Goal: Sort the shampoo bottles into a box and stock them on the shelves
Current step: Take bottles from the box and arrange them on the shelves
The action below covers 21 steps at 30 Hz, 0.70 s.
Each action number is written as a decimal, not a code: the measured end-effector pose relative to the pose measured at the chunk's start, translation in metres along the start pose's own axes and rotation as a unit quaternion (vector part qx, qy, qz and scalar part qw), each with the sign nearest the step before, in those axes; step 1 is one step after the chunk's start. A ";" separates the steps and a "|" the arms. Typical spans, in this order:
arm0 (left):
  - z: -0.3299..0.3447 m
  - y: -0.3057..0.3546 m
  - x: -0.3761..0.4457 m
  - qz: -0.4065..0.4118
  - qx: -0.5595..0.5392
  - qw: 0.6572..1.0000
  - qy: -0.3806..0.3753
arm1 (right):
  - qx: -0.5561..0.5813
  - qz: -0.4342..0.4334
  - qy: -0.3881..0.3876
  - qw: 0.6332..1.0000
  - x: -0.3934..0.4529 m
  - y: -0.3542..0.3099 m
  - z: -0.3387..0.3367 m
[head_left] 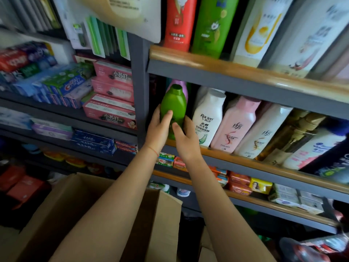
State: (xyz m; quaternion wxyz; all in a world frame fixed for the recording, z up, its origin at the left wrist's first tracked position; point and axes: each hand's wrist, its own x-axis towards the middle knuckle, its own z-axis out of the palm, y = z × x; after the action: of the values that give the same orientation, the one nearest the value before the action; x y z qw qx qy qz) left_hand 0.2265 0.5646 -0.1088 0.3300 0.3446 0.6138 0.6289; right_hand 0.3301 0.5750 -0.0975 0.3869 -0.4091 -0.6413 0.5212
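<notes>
Green shampoo bottle (173,108) stands upright at the middle shelf (245,159) left end, beside a white bottle (207,118). Left hand (159,127) and right hand (186,138) wrap curled fingers around it. Push it back square, label forward, then let go.

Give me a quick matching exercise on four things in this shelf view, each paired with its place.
Things:
1. green bottle
2. white Raclen bottle
3. red bottle
4. cardboard box

Places:
A. top shelf, beside a tall green bottle
B. below the arms, under the shelves
C. held between left hand and right hand
D. middle shelf, left of a pink bottle

Pairs: 1-C, 2-D, 3-A, 4-B
</notes>
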 end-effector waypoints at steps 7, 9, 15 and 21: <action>0.043 0.030 -0.071 0.099 0.188 0.966 0.145 | -0.082 -0.037 0.052 0.995 -0.025 -0.006 -0.077; 0.063 0.046 -0.066 0.116 0.200 0.969 0.087 | -0.082 -0.049 0.071 0.993 -0.027 -0.010 -0.100; 0.096 0.068 -0.028 0.100 0.307 0.945 0.049 | -0.119 -0.032 -0.014 0.992 -0.024 -0.007 -0.139; 0.105 0.068 -0.026 0.072 0.323 0.941 0.071 | -0.096 -0.009 -0.067 0.993 -0.027 -0.009 -0.139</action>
State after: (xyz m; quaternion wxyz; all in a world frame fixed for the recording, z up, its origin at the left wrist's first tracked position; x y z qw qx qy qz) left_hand 0.3292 0.5981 -0.0406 0.1102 0.4304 0.7791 0.4423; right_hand 0.4670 0.5980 -0.0684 0.3066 -0.4029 -0.7167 0.4795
